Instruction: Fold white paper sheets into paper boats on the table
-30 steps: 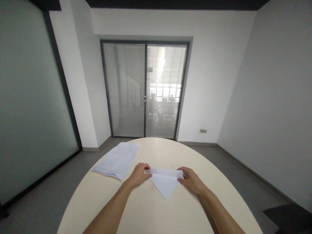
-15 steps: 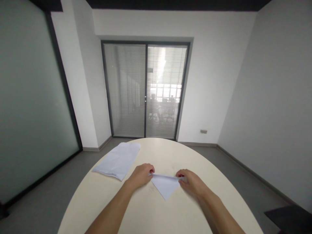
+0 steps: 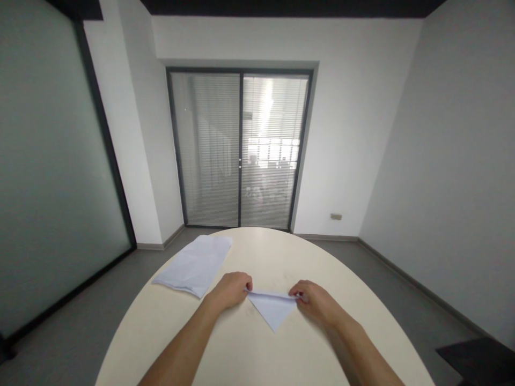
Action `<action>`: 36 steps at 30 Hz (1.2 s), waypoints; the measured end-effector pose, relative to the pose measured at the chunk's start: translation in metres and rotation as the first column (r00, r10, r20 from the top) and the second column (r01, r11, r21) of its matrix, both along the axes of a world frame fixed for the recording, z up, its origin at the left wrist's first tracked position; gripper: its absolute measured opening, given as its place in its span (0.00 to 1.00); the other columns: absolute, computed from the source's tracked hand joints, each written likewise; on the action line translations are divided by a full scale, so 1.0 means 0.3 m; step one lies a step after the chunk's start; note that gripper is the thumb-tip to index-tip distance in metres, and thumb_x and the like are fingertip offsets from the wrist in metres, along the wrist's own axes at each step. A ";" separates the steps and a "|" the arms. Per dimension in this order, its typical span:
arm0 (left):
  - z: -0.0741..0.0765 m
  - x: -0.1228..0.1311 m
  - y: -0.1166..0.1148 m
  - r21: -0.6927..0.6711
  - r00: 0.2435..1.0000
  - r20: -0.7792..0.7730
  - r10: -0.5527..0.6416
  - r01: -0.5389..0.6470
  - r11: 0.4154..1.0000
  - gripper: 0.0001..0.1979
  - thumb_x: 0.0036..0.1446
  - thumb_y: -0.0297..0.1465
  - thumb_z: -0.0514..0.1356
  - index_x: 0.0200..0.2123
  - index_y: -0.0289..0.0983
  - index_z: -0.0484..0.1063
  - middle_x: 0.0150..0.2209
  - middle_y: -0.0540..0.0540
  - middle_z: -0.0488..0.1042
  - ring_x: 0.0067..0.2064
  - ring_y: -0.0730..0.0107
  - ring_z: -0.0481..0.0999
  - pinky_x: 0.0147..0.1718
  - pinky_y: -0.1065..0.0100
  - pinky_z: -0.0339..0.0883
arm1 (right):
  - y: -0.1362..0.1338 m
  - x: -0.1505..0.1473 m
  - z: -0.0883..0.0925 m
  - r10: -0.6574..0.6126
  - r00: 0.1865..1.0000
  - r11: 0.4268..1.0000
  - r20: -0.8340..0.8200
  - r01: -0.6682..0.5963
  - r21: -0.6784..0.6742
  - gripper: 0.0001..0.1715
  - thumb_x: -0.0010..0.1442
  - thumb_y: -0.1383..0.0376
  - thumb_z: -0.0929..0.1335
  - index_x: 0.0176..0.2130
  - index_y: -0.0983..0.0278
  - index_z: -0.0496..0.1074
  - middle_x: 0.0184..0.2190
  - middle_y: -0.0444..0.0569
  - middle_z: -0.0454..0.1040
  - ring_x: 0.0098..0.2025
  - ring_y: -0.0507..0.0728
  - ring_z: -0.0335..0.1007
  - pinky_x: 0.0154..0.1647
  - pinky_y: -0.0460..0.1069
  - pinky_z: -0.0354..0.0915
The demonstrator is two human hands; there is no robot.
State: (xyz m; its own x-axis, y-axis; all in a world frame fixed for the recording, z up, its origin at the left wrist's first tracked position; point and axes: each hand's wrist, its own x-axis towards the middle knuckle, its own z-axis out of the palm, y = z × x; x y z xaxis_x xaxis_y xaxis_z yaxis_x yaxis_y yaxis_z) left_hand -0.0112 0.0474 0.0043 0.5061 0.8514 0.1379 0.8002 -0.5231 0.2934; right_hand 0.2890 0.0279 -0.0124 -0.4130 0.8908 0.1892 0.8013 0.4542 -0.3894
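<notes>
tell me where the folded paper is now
In the head view, the folded paper is below and slightly right of centre, between the left hand and right hand, which pinch its far edge's ends.

Place: an office, apparently a small meeting room
Table (image 3: 257, 354): pale, plain top, rounded edge
Glazing (image 3: 205, 155): two tall dark-framed panes with slatted blinds, a bright space and unclear shapes beyond
Partition (image 3: 52, 177): frosted, dark-framed
Walls (image 3: 362, 118): bare white, grey skirting (image 3: 149, 246) at the foot
Wall plate (image 3: 336, 217): low, beside the glazing
Floor (image 3: 386, 287): plain grey
</notes>
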 end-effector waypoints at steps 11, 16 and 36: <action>0.024 -0.005 -0.002 -0.060 0.999 -0.032 -0.043 0.041 0.997 0.12 0.47 0.25 0.58 0.31 0.44 0.80 0.36 0.48 0.81 0.40 0.60 0.78 0.36 0.67 0.65 | -0.007 -0.012 0.012 -0.009 1.000 0.998 0.006 0.009 -0.058 0.25 0.46 0.77 0.63 0.37 0.58 0.80 0.40 0.46 0.79 0.46 0.56 0.72 0.50 0.47 0.64; 0.033 -0.006 -0.012 -0.080 0.997 -0.054 -0.055 0.051 0.996 0.08 0.49 0.31 0.59 0.28 0.43 0.80 0.30 0.47 0.80 0.34 0.60 0.78 0.33 0.67 0.64 | -0.029 -0.012 0.026 0.003 1.000 1.000 0.020 -0.003 -0.018 0.25 0.44 0.77 0.62 0.35 0.59 0.80 0.39 0.47 0.79 0.45 0.56 0.73 0.48 0.46 0.65; 0.030 -0.018 -0.016 -0.138 0.998 -0.061 0.034 -0.042 0.990 0.12 0.50 0.30 0.61 0.40 0.38 0.75 0.43 0.43 0.76 0.45 0.58 0.75 0.43 0.65 0.67 | -0.049 0.014 0.055 -0.013 1.000 0.999 0.028 0.014 -0.052 0.15 0.57 0.63 0.66 0.42 0.60 0.78 0.44 0.52 0.75 0.46 0.59 0.70 0.48 0.51 0.63</action>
State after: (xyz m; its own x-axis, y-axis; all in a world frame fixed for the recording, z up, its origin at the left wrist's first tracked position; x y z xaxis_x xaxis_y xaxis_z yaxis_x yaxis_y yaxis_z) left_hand -0.0166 0.0425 0.0133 0.4766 0.8790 -0.0124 0.8367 -0.4493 0.3131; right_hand 0.2932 0.0132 0.0041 -0.4052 0.9047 0.1315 0.8178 0.4230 -0.3902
